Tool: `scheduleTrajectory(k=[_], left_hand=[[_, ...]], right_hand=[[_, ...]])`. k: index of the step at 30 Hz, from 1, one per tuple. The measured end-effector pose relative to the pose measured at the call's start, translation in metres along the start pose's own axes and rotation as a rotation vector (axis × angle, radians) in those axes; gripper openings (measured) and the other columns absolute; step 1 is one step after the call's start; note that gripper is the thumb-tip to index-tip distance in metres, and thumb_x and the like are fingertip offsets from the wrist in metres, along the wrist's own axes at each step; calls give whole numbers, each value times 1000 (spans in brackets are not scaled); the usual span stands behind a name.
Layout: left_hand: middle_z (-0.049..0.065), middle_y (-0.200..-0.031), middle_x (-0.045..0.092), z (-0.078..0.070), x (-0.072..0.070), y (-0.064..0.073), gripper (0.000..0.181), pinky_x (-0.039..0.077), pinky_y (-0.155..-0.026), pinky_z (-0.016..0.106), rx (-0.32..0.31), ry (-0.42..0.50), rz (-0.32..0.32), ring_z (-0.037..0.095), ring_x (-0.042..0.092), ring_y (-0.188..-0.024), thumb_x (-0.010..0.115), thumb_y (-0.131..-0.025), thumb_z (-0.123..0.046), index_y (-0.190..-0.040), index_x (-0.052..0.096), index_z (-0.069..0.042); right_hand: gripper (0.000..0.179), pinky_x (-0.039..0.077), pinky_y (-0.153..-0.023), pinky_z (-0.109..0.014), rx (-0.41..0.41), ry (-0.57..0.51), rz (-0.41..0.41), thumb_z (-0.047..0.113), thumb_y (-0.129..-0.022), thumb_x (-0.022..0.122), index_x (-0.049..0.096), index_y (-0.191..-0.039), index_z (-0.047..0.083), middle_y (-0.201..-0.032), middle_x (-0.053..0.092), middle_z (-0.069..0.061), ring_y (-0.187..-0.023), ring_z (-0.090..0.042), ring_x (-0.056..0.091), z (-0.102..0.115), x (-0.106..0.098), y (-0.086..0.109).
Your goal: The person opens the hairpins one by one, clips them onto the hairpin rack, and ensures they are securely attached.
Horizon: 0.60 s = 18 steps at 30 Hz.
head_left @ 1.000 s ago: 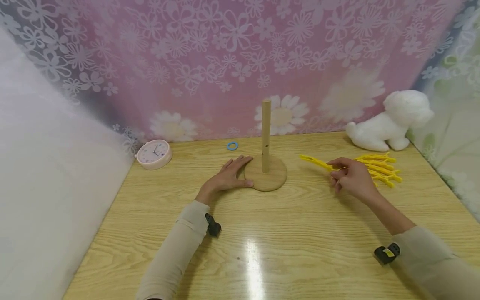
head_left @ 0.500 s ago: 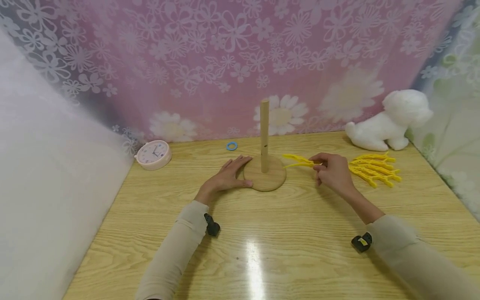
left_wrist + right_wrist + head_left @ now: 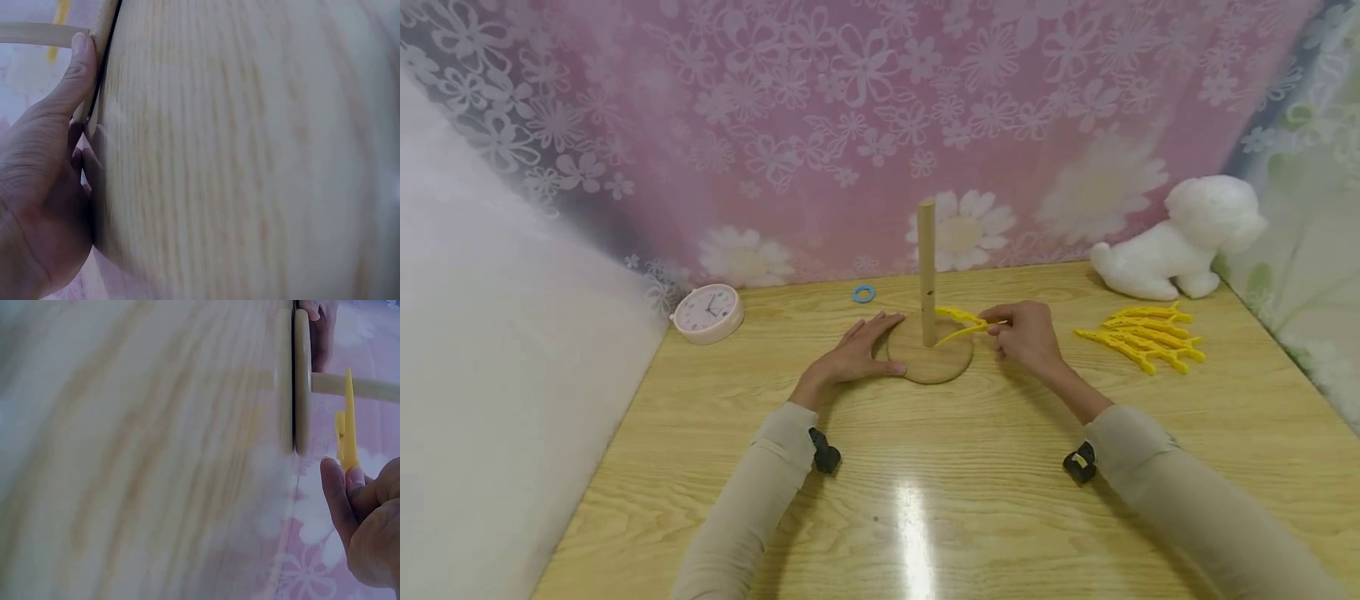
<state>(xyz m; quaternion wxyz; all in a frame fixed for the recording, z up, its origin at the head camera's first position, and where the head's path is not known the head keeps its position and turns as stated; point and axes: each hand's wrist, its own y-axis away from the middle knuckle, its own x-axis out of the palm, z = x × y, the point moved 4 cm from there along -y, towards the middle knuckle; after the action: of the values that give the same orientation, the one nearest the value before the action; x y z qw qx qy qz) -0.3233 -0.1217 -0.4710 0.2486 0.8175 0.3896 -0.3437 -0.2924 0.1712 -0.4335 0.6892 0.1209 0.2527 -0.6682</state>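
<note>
A wooden stand has an upright round post (image 3: 927,267) on a flat disc base (image 3: 936,367), standing mid-table. My left hand (image 3: 848,360) rests on the base's left edge, thumb and straight fingers spread along the rim. In the left wrist view its thumb (image 3: 72,81) lies against the disc edge. My right hand (image 3: 1028,337) pinches a forked yellow plastic branch piece (image 3: 977,326) between thumb and fingers. Its prongs point left, over the base beside the post; contact with the post cannot be told. The right wrist view shows the branch piece (image 3: 350,425) nearly edge-on.
Several more yellow branch pieces (image 3: 1150,335) lie overlapped at the right. Behind them sits a white plush dog (image 3: 1183,242). A blue ring (image 3: 864,293) lies behind the stand, and a pink clock (image 3: 707,313) is at the left back. A floral curtain backs the table (image 3: 820,525).
My right hand has carried the yellow branch piece left, from the pile at the right to beside the post. My left hand has stayed on the base.
</note>
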Motion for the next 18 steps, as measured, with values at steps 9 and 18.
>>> scheduleTrajectory(k=[9,18], left_hand=[[7,-176,6,1,1,0,97,-4,-129,54,0,18,0,30,-7,-161,75,-92,-55,-168,20,-32],[3,-175,12,0,1,-2,96,-4,-130,49,18,-14,-8,23,-1,-162,76,-93,-51,-168,21,-29]], right_hand=[[28,54,-42,-30,-67,-14,17,-17,-90,58,78,-108,-10,-88,75,-29,-52,-33,67,3,20,-10],[23,56,-43,-30,-65,17,50,-14,-94,63,79,-109,-7,-91,76,-27,-49,-27,68,10,33,-12]])
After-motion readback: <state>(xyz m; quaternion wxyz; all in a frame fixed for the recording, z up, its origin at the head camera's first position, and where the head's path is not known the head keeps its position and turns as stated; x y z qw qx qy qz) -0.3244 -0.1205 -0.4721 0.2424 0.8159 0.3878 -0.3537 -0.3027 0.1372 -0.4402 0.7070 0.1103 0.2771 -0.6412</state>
